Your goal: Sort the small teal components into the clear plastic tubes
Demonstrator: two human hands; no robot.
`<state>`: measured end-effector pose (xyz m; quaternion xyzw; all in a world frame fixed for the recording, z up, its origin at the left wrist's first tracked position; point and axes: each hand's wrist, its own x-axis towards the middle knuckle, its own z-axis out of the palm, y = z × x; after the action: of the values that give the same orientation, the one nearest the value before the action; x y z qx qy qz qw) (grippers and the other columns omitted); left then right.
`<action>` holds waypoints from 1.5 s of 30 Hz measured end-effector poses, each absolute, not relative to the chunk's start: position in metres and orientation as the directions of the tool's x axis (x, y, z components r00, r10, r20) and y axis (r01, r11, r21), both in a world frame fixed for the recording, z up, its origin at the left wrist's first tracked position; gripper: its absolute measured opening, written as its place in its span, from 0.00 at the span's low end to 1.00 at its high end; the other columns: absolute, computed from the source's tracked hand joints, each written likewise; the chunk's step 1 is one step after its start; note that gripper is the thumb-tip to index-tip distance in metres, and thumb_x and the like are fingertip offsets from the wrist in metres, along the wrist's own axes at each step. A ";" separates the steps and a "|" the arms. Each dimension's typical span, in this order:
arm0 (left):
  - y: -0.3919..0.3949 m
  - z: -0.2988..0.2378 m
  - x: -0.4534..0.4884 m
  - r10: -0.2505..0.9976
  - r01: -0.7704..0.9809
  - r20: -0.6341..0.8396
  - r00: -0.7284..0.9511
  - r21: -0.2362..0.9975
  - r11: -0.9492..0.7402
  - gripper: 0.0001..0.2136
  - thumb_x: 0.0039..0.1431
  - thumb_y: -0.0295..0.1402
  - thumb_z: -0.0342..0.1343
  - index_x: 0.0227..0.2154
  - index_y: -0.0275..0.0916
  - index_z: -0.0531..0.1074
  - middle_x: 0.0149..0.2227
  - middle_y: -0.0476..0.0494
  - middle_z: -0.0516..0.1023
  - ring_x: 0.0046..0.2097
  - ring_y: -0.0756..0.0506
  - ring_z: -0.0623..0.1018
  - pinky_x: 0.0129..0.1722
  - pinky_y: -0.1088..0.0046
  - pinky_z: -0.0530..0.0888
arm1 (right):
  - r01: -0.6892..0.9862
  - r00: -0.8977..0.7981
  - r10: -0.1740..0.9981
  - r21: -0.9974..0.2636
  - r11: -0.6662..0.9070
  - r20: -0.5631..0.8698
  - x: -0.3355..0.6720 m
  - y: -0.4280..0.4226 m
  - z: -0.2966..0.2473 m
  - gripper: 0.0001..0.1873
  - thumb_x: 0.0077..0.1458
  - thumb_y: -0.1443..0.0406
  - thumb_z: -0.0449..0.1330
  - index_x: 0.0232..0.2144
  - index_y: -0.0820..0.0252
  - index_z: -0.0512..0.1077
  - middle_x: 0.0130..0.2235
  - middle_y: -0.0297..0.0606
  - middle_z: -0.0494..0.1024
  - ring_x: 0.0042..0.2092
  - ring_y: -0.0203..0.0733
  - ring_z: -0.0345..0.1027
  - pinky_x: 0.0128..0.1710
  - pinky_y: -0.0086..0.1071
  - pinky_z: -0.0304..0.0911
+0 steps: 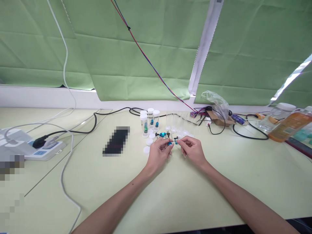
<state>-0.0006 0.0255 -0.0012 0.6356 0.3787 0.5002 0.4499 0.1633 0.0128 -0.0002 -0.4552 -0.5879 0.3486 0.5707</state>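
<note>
My left hand [157, 154] is closed, its thumb and fingertips pinching a small metallic-blue part [170, 143] just above the table. Across from it, my right hand [192, 149] is also closed, fingertips on a second small blue part [176, 142]. A thin white piece spans the short gap between the hands; its exact kind is too small to make out. Behind my left fingers lie more blue and black small parts [162, 134]. White round caps [149, 142] are scattered beside them. Several clear tubes with white lids [145, 126] stand upright, holding blue or green parts.
Clear uncapped tubes [179, 121] stand behind my hands. A blurred-out dark rectangle [116, 141] lies to the left, near a power strip [46, 151] with cables. At right are a small cardboard box [219, 119], a blue circuit board [238, 119] and an orange bottle [290, 125].
</note>
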 end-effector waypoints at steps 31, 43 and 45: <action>0.024 0.008 0.001 0.963 -0.023 0.143 0.229 0.990 -0.141 0.11 0.51 0.39 0.62 0.31 0.36 0.74 0.18 0.53 0.66 0.18 0.54 0.64 0.19 0.77 0.61 | -0.220 -0.002 0.977 -0.953 0.206 0.212 0.162 0.018 0.000 0.13 0.53 0.55 0.64 0.31 0.60 0.72 0.20 0.29 0.71 0.17 0.32 0.62 0.14 0.25 0.55; 0.026 0.004 -0.001 0.967 -0.053 0.102 0.234 0.994 -0.092 0.15 0.50 0.41 0.63 0.33 0.34 0.74 0.17 0.53 0.67 0.18 0.54 0.63 0.20 0.77 0.60 | -0.448 -0.076 0.979 -0.884 0.136 0.190 0.163 0.021 -0.005 0.10 0.52 0.59 0.66 0.33 0.60 0.77 0.28 0.33 0.73 0.25 0.31 0.66 0.22 0.25 0.60; 0.026 0.004 -0.001 0.968 -0.050 0.104 0.229 0.994 -0.095 0.15 0.50 0.41 0.63 0.34 0.34 0.74 0.17 0.53 0.67 0.18 0.54 0.63 0.20 0.77 0.61 | -0.455 -0.085 0.980 -0.882 0.122 0.180 0.163 0.021 -0.005 0.10 0.52 0.60 0.66 0.33 0.61 0.77 0.27 0.33 0.73 0.24 0.30 0.65 0.22 0.25 0.60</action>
<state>-0.0010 0.0257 0.0040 0.5696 0.4030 0.4723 0.5386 0.1631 0.0214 -0.0049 -0.2987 -0.4393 0.5913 0.6067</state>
